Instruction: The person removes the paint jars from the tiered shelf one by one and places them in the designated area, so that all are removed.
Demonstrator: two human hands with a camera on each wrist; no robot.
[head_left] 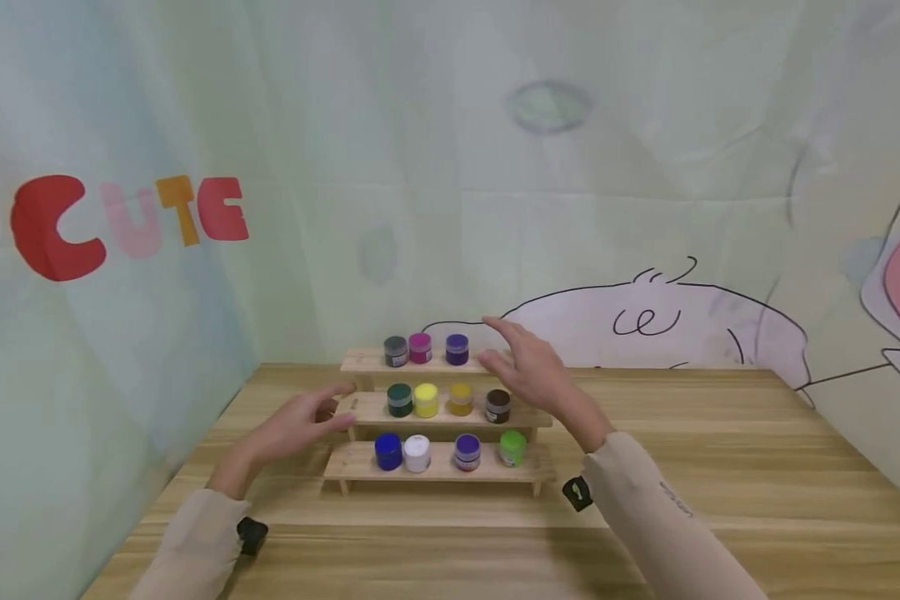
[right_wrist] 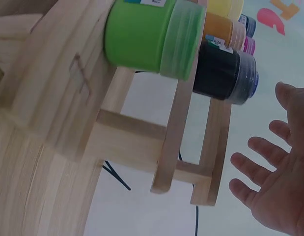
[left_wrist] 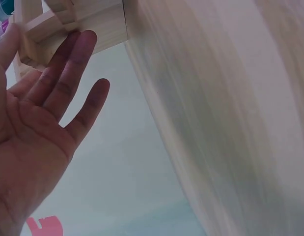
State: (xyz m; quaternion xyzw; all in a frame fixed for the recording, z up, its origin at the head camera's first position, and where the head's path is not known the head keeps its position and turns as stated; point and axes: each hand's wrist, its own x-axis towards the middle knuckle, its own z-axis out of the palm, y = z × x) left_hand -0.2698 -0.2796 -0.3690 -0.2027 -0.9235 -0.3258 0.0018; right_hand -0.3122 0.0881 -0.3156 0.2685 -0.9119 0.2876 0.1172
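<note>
A three-tier wooden stand (head_left: 360,360) holds small paint jars. At its left end is my left hand (head_left: 292,429), fingers extended, thumb by the middle shelf. The left wrist view shows those fingers (left_wrist: 68,83) right at the stand's end, holding nothing. Near the top shelf's right end, my right hand (head_left: 532,362) reaches with fingers spread and grips nothing. The black jar (head_left: 498,406) sits just below it, also seen beside the light green jar (right_wrist: 142,39) in the right wrist view. A purple jar (head_left: 457,350) stands on the top shelf.
Other jars share the shelves: magenta (head_left: 420,348) on top, yellow (head_left: 426,401) in the middle, blue (head_left: 388,452) and white (head_left: 417,454) at the bottom. The stand rests on a wood-grain table (head_left: 720,467). Behind it hangs a printed curtain (head_left: 435,167).
</note>
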